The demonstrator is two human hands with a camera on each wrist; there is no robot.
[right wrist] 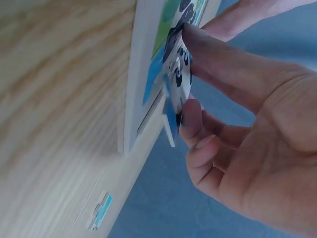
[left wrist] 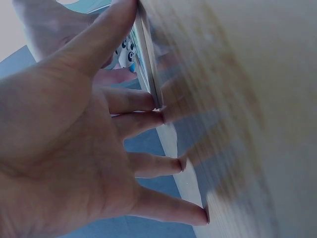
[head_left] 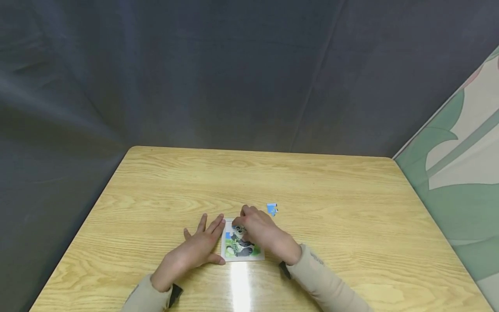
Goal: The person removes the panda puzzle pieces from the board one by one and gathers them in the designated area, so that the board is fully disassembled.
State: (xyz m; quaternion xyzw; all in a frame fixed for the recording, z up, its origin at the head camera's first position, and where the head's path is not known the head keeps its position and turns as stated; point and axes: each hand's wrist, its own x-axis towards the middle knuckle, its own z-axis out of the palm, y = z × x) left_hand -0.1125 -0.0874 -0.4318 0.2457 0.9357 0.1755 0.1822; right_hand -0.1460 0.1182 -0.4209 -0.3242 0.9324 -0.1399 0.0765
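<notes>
A small panda jigsaw puzzle in a white-rimmed tray (head_left: 243, 259) lies flat near the front of the table. My left hand (head_left: 196, 248) spreads its straight fingers along the tray's left side, the thumb and some fingertips touching the edge. Over the tray's upper right, my right hand (head_left: 262, 229) pinches a puzzle piece (right wrist: 179, 79) showing the panda's face. In the right wrist view that piece is tilted, its lower end raised off the tray. The right fingers partly cover it in the head view.
One loose blue puzzle piece (head_left: 272, 209) lies on the wooden table (head_left: 331, 195) just beyond the tray, to the right. A dark curtain (head_left: 234, 78) hangs behind the table, and a green-and-white patterned panel (head_left: 460, 173) stands along the right side.
</notes>
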